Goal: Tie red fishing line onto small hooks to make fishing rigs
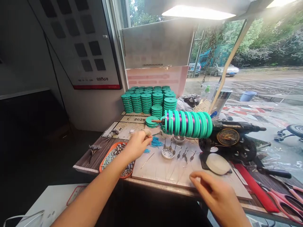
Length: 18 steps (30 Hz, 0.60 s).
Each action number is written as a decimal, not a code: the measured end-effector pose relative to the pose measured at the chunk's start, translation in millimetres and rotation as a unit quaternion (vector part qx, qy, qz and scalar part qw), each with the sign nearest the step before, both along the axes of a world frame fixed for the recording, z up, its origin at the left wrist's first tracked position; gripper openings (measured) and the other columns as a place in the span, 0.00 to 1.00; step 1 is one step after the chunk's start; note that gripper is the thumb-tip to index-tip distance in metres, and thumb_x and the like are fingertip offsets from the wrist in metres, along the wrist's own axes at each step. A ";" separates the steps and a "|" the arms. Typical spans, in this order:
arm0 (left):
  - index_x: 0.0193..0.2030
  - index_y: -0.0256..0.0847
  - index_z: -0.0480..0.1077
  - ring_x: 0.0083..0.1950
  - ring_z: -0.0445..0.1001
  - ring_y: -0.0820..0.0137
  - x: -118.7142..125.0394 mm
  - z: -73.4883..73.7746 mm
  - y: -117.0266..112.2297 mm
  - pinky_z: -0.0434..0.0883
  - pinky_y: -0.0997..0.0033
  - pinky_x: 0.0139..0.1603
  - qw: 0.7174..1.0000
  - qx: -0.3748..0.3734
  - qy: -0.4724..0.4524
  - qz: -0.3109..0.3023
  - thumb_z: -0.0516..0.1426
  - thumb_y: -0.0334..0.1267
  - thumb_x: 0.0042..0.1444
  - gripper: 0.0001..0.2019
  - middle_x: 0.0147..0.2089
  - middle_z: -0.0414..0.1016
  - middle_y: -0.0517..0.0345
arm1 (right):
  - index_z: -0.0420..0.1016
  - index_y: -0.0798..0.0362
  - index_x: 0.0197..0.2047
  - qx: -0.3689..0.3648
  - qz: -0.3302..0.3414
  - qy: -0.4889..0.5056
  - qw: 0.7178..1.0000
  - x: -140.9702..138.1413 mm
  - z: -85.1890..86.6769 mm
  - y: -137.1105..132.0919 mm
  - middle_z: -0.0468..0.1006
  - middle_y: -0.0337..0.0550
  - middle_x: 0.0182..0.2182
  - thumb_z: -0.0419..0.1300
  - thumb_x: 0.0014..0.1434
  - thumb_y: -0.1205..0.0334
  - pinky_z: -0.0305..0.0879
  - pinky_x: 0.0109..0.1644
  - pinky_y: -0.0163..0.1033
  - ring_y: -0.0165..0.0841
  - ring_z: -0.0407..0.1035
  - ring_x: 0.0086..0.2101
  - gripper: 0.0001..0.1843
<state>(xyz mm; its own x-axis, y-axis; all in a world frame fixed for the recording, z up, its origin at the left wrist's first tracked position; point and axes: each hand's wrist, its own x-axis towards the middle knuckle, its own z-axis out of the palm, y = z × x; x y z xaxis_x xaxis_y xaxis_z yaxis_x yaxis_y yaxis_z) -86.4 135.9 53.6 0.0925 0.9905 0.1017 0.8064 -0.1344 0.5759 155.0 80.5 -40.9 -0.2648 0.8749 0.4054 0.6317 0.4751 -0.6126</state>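
Observation:
My left hand (138, 144) hovers over the board between an orange tray (101, 166) and the green spools. Its fingers are curled together, and whatever they may hold is hidden. Near the board's front edge, my right hand (217, 193) has thumb and forefinger drawn together, slightly blurred; anything pinched there is too fine to make out. Between the hands stands a small round dish (168, 157) of tiny pale pieces. Several small dark pieces with thin stems (186, 156) lie beside it, with fine lines trailing forward. Blue thin strips (156, 142) lie behind my left hand.
A hand-cranked winder (228, 137) carries a row of green spools (189, 124) wound with purple line. Stacks of green spools (146, 101) stand at the back. Pink-handled scissors (284, 201) and a red strip (257, 189) lie at right. A pale oval pad (218, 164) sits before the winder.

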 end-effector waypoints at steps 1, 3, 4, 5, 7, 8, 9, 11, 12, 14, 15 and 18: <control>0.29 0.40 0.64 0.30 0.69 0.72 0.2 -0.3 -10.1 0.67 0.69 0.35 0.999 0.002 -0.049 0.000 0.50 0.30 0.55 0.05 0.24 0.67 0.63 | 0.73 0.50 0.30 0.010 -0.009 -0.028 1.000 1.8 5.1 10.4 0.73 0.38 0.17 0.48 0.61 0.53 0.60 0.23 0.33 0.31 0.66 0.17 0.17; 0.31 0.39 0.63 0.30 0.69 0.73 1.2 -7.1 -33.3 0.67 0.73 0.34 0.990 -0.007 -0.138 0.001 0.50 0.31 0.53 0.02 0.26 0.68 0.62 | 0.75 0.50 0.30 0.013 -0.014 -0.087 0.996 1.0 8.8 26.6 0.74 0.39 0.16 0.47 0.61 0.54 0.60 0.23 0.34 0.33 0.67 0.17 0.18; 0.32 0.38 0.63 0.29 0.69 0.74 2.1 -13.0 -45.4 0.67 0.74 0.33 0.985 -0.014 -0.171 0.006 0.51 0.31 0.51 0.02 0.26 0.68 0.61 | 0.76 0.50 0.31 0.012 -0.013 -0.109 0.994 -1.1 8.1 32.0 0.75 0.39 0.17 0.46 0.61 0.55 0.60 0.24 0.35 0.34 0.69 0.18 0.18; 0.34 0.36 0.64 0.29 0.69 0.74 3.4 -19.9 -57.3 0.67 0.74 0.32 0.980 -0.025 -0.197 0.012 0.52 0.32 0.50 0.04 0.26 0.68 0.61 | 0.76 0.50 0.31 0.010 -0.009 -0.124 0.992 -3.6 6.2 35.9 0.76 0.40 0.18 0.47 0.61 0.56 0.61 0.25 0.35 0.35 0.70 0.20 0.18; 0.38 0.35 0.66 0.28 0.67 0.75 7.0 -34.2 -78.9 0.65 0.75 0.32 0.944 -0.062 -0.320 0.040 0.56 0.32 0.47 0.10 0.25 0.67 0.63 | 0.77 0.50 0.32 0.013 -0.004 -0.140 0.990 -8.9 1.2 40.0 0.79 0.42 0.21 0.48 0.60 0.58 0.62 0.27 0.37 0.37 0.73 0.23 0.16; 0.38 0.35 0.67 0.28 0.67 0.75 9.3 -40.7 -88.0 0.64 0.75 0.33 0.922 -0.079 -0.374 0.060 0.58 0.32 0.45 0.12 0.25 0.68 0.64 | 0.77 0.50 0.31 0.016 -0.004 -0.148 0.989 -11.1 -1.1 41.0 0.80 0.42 0.22 0.48 0.60 0.59 0.62 0.27 0.37 0.39 0.74 0.24 0.16; 0.39 0.35 0.69 0.28 0.66 0.76 12.0 -46.4 -95.9 0.64 0.76 0.33 0.904 -0.091 -0.411 0.077 0.60 0.32 0.43 0.13 0.24 0.68 0.64 | 0.76 0.50 0.31 0.020 -0.005 -0.156 0.988 -12.9 -3.0 41.7 0.80 0.43 0.23 0.48 0.59 0.59 0.62 0.27 0.38 0.40 0.74 0.24 0.16; 0.37 0.35 0.70 0.28 0.66 0.76 17.9 -55.6 -108.4 0.63 0.76 0.33 0.882 -0.097 -0.448 0.114 0.61 0.31 0.40 0.14 0.24 0.70 0.64 | 0.75 0.51 0.28 0.030 -0.008 -0.166 0.986 -14.4 -4.3 42.1 0.80 0.45 0.23 0.47 0.59 0.60 0.61 0.25 0.38 0.41 0.74 0.24 0.17; 0.36 0.34 0.71 0.27 0.67 0.76 20.9 -59.5 -113.3 0.63 0.76 0.32 0.875 -0.100 -0.456 0.128 0.62 0.30 0.39 0.13 0.23 0.70 0.64 | 0.75 0.51 0.27 0.036 -0.009 -0.168 0.985 -13.9 -3.3 41.2 0.80 0.47 0.22 0.46 0.59 0.60 0.61 0.24 0.39 0.42 0.74 0.23 0.18; 0.32 0.34 0.72 0.26 0.67 0.75 26.3 -66.8 -121.8 0.64 0.76 0.31 0.867 -0.104 -0.465 0.148 0.63 0.28 0.37 0.11 0.22 0.71 0.63 | 0.74 0.52 0.27 0.054 -0.003 -0.161 0.985 -10.4 2.2 34.3 0.80 0.49 0.23 0.43 0.60 0.60 0.63 0.25 0.39 0.42 0.74 0.24 0.20; 0.30 0.35 0.73 0.26 0.68 0.75 28.7 -70.5 -125.9 0.64 0.76 0.31 0.865 -0.105 -0.466 0.154 0.63 0.28 0.35 0.11 0.22 0.71 0.63 | 0.74 0.52 0.28 0.062 0.000 -0.136 0.989 -7.9 6.5 27.5 0.80 0.49 0.25 0.43 0.60 0.58 0.65 0.27 0.40 0.41 0.74 0.25 0.20; 0.26 0.36 0.74 0.27 0.69 0.73 35.7 -81.0 -137.9 0.66 0.76 0.30 0.878 -0.101 -0.442 0.152 0.62 0.26 0.35 0.07 0.22 0.73 0.61 | 0.75 0.50 0.32 0.009 0.035 0.037 0.999 -3.0 20.6 -6.6 0.80 0.46 0.28 0.53 0.57 0.53 0.69 0.31 0.37 0.38 0.75 0.28 0.13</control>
<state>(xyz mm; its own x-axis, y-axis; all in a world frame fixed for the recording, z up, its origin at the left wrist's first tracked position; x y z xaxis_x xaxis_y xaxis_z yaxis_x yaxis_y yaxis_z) -50.7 -2.0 -27.4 -0.2058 0.9620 -0.1793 0.0137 0.1861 0.9824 152.0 73.9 -20.3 -0.2944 0.8478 0.4411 0.5493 0.5278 -0.6479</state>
